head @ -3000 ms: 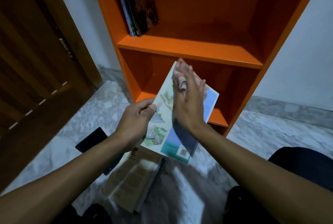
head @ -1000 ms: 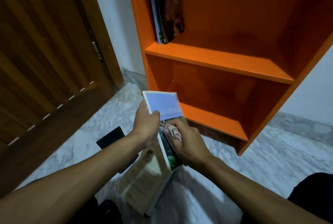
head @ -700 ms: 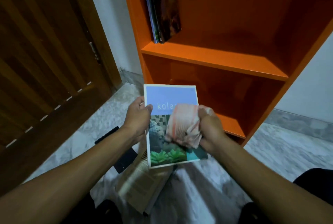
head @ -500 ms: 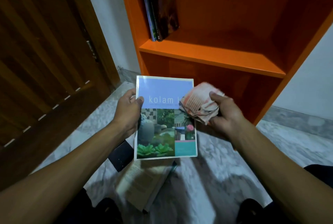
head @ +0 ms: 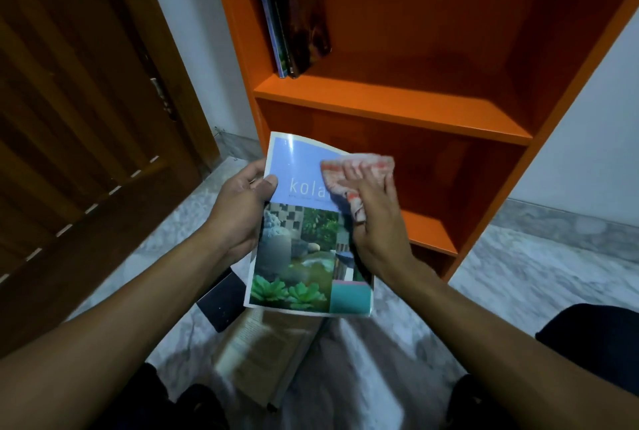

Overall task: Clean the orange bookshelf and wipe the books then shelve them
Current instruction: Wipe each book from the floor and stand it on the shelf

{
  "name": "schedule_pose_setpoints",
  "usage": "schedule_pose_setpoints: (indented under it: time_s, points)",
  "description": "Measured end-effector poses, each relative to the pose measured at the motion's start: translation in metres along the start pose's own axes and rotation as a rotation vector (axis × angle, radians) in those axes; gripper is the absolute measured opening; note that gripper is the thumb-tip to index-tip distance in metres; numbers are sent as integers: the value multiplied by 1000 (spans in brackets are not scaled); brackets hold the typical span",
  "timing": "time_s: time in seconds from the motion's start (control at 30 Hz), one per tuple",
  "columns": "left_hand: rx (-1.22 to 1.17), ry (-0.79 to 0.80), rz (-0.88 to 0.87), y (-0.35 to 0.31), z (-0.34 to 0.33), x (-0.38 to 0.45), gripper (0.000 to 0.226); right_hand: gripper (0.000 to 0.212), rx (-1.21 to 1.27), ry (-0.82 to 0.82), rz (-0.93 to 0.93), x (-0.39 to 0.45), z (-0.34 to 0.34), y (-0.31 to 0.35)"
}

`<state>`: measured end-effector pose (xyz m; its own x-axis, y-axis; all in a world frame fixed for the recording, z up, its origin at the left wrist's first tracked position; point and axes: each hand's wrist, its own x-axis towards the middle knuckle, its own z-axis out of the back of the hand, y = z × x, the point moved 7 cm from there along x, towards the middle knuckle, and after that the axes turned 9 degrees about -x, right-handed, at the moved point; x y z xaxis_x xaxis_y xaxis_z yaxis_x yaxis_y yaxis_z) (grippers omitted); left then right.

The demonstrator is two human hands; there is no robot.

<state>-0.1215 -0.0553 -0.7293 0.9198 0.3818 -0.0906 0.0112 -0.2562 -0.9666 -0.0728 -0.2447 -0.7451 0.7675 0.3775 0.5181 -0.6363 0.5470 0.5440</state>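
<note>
Left hand (head: 238, 211) pinches book (head: 304, 239); right hand (head: 375, 222) presses cloth (head: 359, 173) (seemingly flat-fingered).

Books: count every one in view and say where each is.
4. One book is held by the left hand; two shelved books stand upright on the bookshelf; one floor book lies below. More may be hidden.
</note>
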Motion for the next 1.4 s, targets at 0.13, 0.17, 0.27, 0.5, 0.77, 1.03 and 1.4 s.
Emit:
schedule_pose_setpoints:
  time_s: [0.13, 0.17, 0.27, 0.5, 0.77, 1.03, 1.4]
  points:
    - [-112, -122, 42, -4, 13, 8, 25, 76, 28, 178, 132, -25, -32, 11]
    - [-125, -153, 39, -7, 17, 9, 24, 72, 35, 222, 155, -31, -38, 13]
    - [-138, -228, 24, -16, 27, 11, 24, 47, 95, 288, 190, -46, -48, 19]
    - [-161, -321, 3, -19, 44, 13, 24, 55, 16, 542, 196, -67, -70, 22]
    - [158, -268, -108, -14, 41, 15, 25, 21, 414, 473, -148, -38, -57, 13]
    - [297, 1, -69, 31, -4, -2, 25, 19, 344, -223, -328, 23, 27, -13]
    - [-205, -85, 249, 66, -20, -8, 26, 74, 206, 142, -211, -23, -42, 15]
